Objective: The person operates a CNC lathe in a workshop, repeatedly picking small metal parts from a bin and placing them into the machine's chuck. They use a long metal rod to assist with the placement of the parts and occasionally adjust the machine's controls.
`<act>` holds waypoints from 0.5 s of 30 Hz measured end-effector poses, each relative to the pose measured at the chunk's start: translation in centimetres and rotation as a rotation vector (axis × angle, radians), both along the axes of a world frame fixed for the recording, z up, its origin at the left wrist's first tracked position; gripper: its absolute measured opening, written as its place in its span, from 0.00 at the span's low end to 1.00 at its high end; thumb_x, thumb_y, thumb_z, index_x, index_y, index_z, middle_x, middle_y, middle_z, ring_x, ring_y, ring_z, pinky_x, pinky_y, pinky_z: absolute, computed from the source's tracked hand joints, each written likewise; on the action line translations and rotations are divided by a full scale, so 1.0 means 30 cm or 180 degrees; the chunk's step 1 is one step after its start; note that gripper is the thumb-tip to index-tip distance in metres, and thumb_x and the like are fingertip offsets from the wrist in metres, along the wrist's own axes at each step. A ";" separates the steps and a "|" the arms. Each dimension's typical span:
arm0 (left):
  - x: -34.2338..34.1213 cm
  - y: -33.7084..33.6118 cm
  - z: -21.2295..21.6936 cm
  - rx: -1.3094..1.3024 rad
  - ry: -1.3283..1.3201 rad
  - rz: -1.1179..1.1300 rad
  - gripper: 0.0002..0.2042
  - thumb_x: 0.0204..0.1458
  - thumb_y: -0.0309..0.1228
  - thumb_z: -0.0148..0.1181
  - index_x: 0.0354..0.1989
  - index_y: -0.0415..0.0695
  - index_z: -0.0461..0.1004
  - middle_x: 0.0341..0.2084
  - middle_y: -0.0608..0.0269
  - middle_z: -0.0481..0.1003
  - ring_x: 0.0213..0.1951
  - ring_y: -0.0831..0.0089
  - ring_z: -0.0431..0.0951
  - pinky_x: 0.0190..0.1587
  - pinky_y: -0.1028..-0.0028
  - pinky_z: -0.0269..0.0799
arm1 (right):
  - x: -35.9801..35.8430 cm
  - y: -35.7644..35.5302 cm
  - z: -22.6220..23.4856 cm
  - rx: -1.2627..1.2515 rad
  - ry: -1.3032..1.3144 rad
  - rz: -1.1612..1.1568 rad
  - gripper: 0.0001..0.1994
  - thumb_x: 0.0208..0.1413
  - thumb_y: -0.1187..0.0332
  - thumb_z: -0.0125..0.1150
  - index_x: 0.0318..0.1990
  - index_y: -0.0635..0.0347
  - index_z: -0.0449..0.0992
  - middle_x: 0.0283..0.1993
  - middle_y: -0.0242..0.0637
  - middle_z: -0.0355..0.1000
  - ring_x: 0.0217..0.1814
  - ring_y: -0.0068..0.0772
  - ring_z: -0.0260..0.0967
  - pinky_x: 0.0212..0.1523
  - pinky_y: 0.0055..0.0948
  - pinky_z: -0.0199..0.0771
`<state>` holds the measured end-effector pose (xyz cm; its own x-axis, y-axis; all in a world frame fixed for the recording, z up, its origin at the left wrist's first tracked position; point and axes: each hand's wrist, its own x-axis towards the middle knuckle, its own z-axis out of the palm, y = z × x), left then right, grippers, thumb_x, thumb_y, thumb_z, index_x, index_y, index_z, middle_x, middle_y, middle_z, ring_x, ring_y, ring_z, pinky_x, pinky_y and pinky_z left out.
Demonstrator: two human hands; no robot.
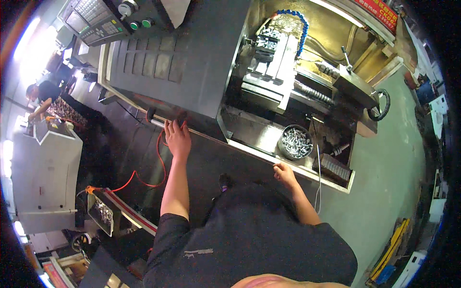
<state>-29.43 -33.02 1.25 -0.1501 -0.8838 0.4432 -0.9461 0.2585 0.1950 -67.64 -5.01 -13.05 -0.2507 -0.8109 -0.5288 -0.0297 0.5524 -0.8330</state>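
My left hand [177, 140] is at the front edge of the dark machine cover, fingers bent at a short silver bar with a black end [156, 123]. A dark and red piece [182, 118] shows just past the fingertips; whether the hand grips it or the bar is not clear. By that wrist a red hose [160, 156] hangs down. My right hand [285, 174] is closed near the machine's pale front rim, and what it holds, if anything, is too small to make out. Beyond it, a round metal bowl [294, 142] full of small shiny metal parts sits inside the machine.
The open lathe bay holds a slide [273, 72], a blue segmented coolant hose [306, 29] and a black handwheel [380, 105]. A control panel [93, 21] stands upper left. A tray of metal parts [102, 213] is lower left. Another person [50, 96] works at far left.
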 end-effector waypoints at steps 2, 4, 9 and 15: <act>-0.039 0.031 -0.002 -0.0014 -0.0101 -0.0029 0.24 0.64 0.41 0.51 0.59 0.33 0.67 0.60 0.43 0.67 0.70 0.44 0.56 0.70 0.54 0.55 | -0.010 0.011 -0.018 -0.0099 0.0406 0.0130 0.13 0.63 0.63 0.59 0.51 0.59 0.77 0.31 0.35 0.76 0.29 0.27 0.73 0.29 0.30 0.71; -0.068 0.070 -0.006 -0.0080 -0.0127 0.0025 0.25 0.60 0.40 0.56 0.60 0.34 0.67 0.60 0.45 0.68 0.70 0.45 0.57 0.67 0.52 0.59 | -0.027 0.041 0.028 -0.0280 0.1630 0.0066 0.12 0.61 0.65 0.59 0.51 0.55 0.77 0.32 0.39 0.77 0.30 0.34 0.75 0.32 0.35 0.73; -0.117 0.158 0.004 0.0183 -0.0195 -0.0029 0.31 0.53 0.37 0.62 0.64 0.35 0.63 0.62 0.44 0.65 0.71 0.45 0.55 0.70 0.54 0.56 | -0.171 0.200 0.228 -0.1097 0.3582 -0.0613 0.24 0.48 0.74 0.63 0.56 0.52 0.74 0.43 0.42 0.72 0.49 0.48 0.70 0.52 0.44 0.69; -0.200 0.242 0.028 0.0144 -0.0176 -0.0305 0.34 0.49 0.35 0.64 0.64 0.34 0.61 0.59 0.41 0.65 0.70 0.41 0.55 0.70 0.53 0.56 | -0.276 0.482 0.147 0.0679 0.3939 -0.0546 0.35 0.52 0.68 0.66 0.69 0.55 0.60 0.63 0.50 0.63 0.58 0.58 0.70 0.56 0.49 0.73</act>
<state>-35.44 -25.75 2.10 -0.2578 -0.8832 0.3918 -0.9272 0.3402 0.1569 -75.93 9.45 -8.63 -0.7623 -0.6469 0.0177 -0.6374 0.7458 -0.1939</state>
